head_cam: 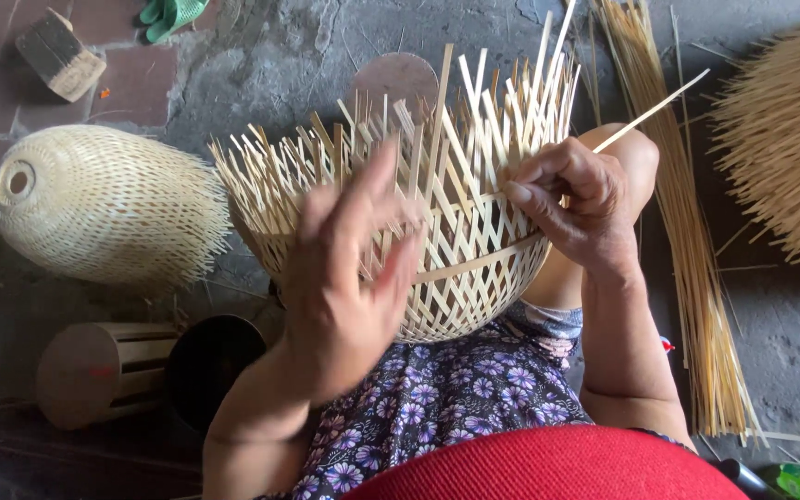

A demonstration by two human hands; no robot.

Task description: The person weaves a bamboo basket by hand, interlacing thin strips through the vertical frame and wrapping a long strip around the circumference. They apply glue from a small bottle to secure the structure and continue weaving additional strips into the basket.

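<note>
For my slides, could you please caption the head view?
Two hands weave a thin strip into an unfinished bamboo basket.

A basket-weaving workshop on bare ground, outdoors or in a yard. Shown by a half-woven bamboo basket (418,213) with loose strip ends, a finished woven shade (104,204) lying beside it, a bundle of bamboo strips (696,278) on cracked concrete (280,65), wooden drum moulds (104,370), a wood block (59,54) on brick paving (131,83).

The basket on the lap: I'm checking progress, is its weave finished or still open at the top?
Unfinished: the basket has loose strips sticking up unwoven above its rim band.
</note>
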